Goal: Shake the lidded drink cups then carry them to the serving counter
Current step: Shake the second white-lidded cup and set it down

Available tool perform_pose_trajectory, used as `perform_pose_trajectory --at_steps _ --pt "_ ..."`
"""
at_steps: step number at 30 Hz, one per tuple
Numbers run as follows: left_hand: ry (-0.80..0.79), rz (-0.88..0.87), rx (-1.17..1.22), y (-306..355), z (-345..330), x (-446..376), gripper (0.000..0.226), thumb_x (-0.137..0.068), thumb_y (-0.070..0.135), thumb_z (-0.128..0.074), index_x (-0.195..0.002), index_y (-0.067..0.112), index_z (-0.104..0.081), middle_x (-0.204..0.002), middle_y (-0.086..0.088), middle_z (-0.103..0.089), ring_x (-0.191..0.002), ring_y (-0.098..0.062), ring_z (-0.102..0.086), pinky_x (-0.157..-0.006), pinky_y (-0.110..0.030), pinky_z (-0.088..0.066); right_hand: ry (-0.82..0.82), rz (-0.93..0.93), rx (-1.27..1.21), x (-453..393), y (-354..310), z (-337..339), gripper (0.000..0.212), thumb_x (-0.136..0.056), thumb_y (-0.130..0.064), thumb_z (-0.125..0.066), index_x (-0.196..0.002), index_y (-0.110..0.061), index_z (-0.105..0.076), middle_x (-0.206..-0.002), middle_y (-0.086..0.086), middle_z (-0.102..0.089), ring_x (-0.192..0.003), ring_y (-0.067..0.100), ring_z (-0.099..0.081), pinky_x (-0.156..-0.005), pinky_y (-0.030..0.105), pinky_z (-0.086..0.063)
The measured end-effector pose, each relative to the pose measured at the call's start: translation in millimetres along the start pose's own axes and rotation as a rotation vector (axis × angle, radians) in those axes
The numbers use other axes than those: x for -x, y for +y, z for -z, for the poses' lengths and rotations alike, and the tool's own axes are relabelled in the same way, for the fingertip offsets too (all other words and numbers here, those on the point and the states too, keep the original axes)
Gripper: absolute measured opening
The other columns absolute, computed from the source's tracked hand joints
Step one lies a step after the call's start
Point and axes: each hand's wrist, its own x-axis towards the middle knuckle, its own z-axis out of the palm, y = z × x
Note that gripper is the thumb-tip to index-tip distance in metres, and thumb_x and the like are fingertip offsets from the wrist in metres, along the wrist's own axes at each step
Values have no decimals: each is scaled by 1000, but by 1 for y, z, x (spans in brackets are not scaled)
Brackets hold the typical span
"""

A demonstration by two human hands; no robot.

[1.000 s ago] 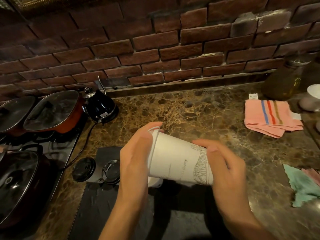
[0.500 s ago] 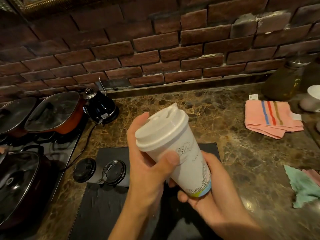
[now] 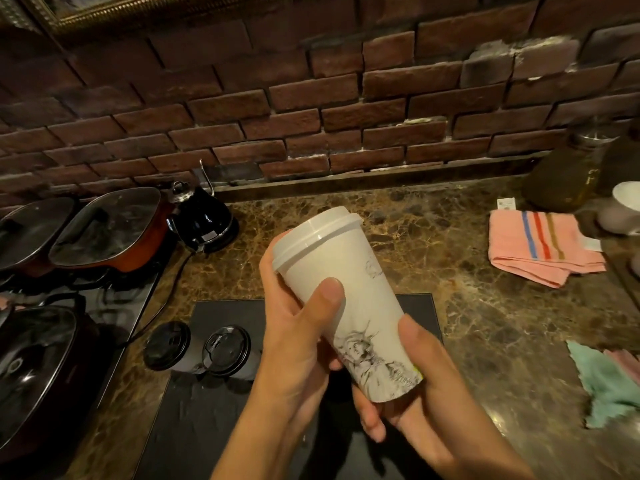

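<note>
A white paper cup [image 3: 349, 289] with a white lid and a black sketch print is held in the air over the counter, tilted with its lid up and to the left. My left hand [image 3: 298, 334] wraps its upper half, thumb across the front. My right hand [image 3: 412, 393] cups its base from below. Two more cups with black lids [image 3: 167, 345] [image 3: 227, 349] stand side by side on the left part of a black mat [image 3: 214, 403].
Lidded pans [image 3: 104, 230] sit on a stove at the left, with a black kettle [image 3: 202, 220] and its cord behind the mat. A pink striped towel [image 3: 540, 247], a dark jar [image 3: 568, 174] and a teal cloth [image 3: 609, 386] lie at the right on the marble counter [image 3: 433, 244].
The cup went from lying sideways between both hands to tilted nearly upright. My left hand shifted from the lid end to the side, my right hand to the base.
</note>
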Motion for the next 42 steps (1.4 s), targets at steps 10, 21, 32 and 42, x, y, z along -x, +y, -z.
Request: perform_pose_trajectory --at_steps 10,21,32,42 --pt "174 -112 -88 -8 -1 -9 66 -61 25 -82 -116 46 -53 -104 -3 -71 -95 -28 -71 -73 -44 -60 269 312 839 -4 -11 0 57 -69 -40 -77 -120 -42 -51 -103 -28 -66 -87 -1 -68 -69 17 -55" --pt "95 -75 -102 -4 1 -9 73 -69 12 -79 -124 47 -47 -107 2 -73 -97 -24 -72 -74 -38 -59 -25 -84 -56 -7 -14 3 59 -67 -53 -81 -112 -15 -70 -88 20 -68 -52 27 -59 -38 27 -48" --pt "128 -61 -77 -7 -2 -9 90 -53 26 -90 -129 47 -46 -113 -5 -70 -95 -26 -73 -69 -39 -59 102 164 499 -5 -18 2 50 -68 -47 -73 -116 -34 -64 -101 2 -74 -71 24 -70 -51 30 -56" --pt "163 -123 -168 -10 0 -11 73 -57 27 -84 -119 46 -51 -117 -4 -68 -104 -27 -71 -76 -44 -60 234 206 805 -9 -17 8 56 -64 -57 -70 -117 -47 -56 -104 -17 -71 -90 10 -71 -74 37 -61"
